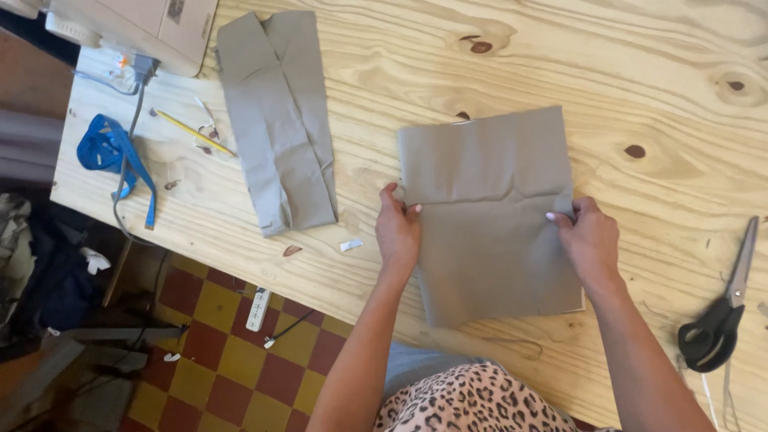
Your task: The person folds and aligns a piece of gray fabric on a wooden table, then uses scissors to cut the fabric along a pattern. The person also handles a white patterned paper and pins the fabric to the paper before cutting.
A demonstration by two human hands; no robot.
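Observation:
A grey rectangular piece of fabric [488, 208] lies flat on the light wooden table [560, 72] in front of me. My left hand [398, 228] pinches its left edge about halfway down. On the opposite edge, my right hand [588, 238] grips the cloth, and a crease runs between the two hands. A second grey fabric piece [280, 120], folded lengthwise, lies apart at the upper left.
Black-handled scissors [720, 316] lie at the right edge. A blue measuring tape [112, 152], a yellow pencil [192, 132] and a sewing machine's base [136, 28] with its cord sit at the far left. Small scraps lie near the table's front edge, above a checkered floor [232, 360].

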